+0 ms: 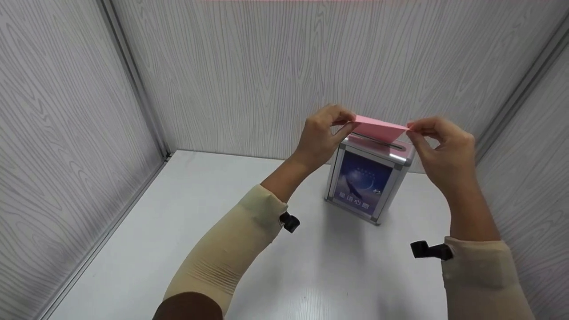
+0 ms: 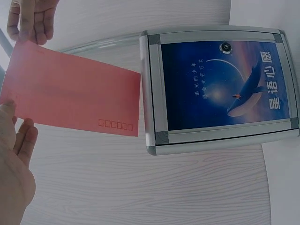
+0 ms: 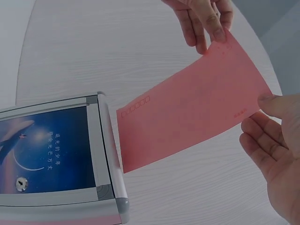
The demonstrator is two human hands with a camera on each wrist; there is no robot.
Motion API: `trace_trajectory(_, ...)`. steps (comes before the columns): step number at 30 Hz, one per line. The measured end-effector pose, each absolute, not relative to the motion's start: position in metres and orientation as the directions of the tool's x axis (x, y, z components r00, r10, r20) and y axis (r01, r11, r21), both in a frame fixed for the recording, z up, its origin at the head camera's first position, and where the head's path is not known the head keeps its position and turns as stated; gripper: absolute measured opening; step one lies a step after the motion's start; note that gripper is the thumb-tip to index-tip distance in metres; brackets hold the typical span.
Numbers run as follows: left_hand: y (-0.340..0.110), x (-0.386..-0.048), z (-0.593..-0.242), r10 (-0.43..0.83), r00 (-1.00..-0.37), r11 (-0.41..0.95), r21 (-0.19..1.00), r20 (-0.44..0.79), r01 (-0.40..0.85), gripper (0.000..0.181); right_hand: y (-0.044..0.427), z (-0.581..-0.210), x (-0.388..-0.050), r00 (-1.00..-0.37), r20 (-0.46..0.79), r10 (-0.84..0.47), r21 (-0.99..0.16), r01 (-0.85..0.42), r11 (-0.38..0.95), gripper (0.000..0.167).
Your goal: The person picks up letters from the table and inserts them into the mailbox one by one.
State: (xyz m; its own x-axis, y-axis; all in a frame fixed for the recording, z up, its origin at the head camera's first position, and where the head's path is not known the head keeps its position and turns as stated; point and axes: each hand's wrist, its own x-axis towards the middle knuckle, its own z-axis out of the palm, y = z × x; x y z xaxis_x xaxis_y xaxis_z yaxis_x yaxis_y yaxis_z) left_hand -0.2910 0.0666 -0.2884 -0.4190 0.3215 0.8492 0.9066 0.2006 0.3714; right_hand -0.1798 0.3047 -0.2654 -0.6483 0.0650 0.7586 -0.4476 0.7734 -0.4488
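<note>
A pink envelope (image 1: 381, 130) with a row of printed small squares is stretched between both hands, above a silver-framed box (image 1: 362, 184). My left hand (image 1: 319, 137) pinches one upper corner between thumb and fingers. At the opposite upper corner, my right hand (image 1: 449, 151) pinches the paper the same way. A long slot (image 1: 394, 147) runs along the pink top of the box. In the left wrist view the envelope's lower edge (image 2: 138, 105) lies close to the box top; whether it touches I cannot tell. The box front carries a blue whale poster (image 3: 51, 154) and a round lock (image 3: 22, 183).
The box stands upright on a white table (image 1: 213, 191), near the wood-grain back wall (image 1: 249, 80). Side panels rise at left (image 1: 58, 133) and right (image 1: 529, 169). Small black devices are fixed at the left cuff (image 1: 290, 221) and right cuff (image 1: 429, 250).
</note>
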Motion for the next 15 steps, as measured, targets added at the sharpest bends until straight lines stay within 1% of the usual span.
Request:
trace_trajectory(6, 0.070, -0.297, -0.294, 0.333, -0.451, 0.198, 0.406, 0.828, 0.892, 0.017, 0.307, -0.270, -0.183, -0.684, 0.725, 0.078, -0.455, -0.391, 0.800, 0.015)
trace_trajectory(8, 0.072, -0.299, -0.294, 0.339, -0.450, 0.213, 0.399, 0.826, 0.892, 0.017, 0.308, -0.270, -0.184, -0.689, 0.721, 0.078, -0.450, -0.379, 0.809, 0.015)
trace_trajectory(11, 0.076, -0.305, -0.292, 0.352, -0.435, 0.249, 0.365, 0.829, 0.897, 0.016, 0.309, -0.269, -0.189, -0.675, 0.735, 0.061, -0.419, -0.382, 0.824, 0.015)
trace_trajectory(15, 0.081, -0.312, -0.292, 0.367, -0.416, 0.330, 0.302, 0.832, 0.894, 0.015, 0.313, -0.271, -0.199, -0.645, 0.764, 0.023, -0.368, -0.406, 0.836, 0.013)
